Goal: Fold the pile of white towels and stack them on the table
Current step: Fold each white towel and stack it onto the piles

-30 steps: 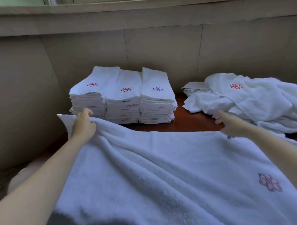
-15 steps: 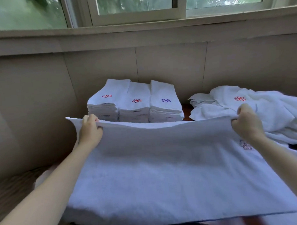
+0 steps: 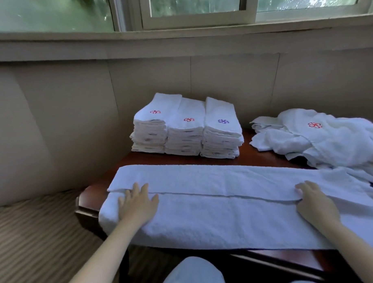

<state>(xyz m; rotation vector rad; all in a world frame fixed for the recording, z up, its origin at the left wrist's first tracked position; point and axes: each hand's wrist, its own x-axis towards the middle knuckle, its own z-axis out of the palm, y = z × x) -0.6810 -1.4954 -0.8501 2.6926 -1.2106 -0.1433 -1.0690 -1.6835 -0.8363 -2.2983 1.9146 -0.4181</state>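
Left hand (image 3: 137,203): flat, fingers spread, palm down on left end of long-folded towel (image 3: 226,216); nothing pinched. Towel along near edge of table (image 3: 262,158), upper flap's edge running lengthwise down the middle. Right hand (image 3: 314,202): flat too, fingers straight, pressing the flap edge near right end; nothing gripped.

Risks, as judged:
- Left end bulging over table corner; likely to slump off once pressure lifts.
- Flap stepped at left end; next fold likely crooked if not squared.
- Right end touching loose towel pile (image 3: 321,141); could drag a loose one along.

Surroundings: striped carpet (image 3: 36,231) at left; dark red wood tabletop; three folded stacks (image 3: 187,130) side by side at back; beige panelled wall (image 3: 149,79); window (image 3: 197,5) above.
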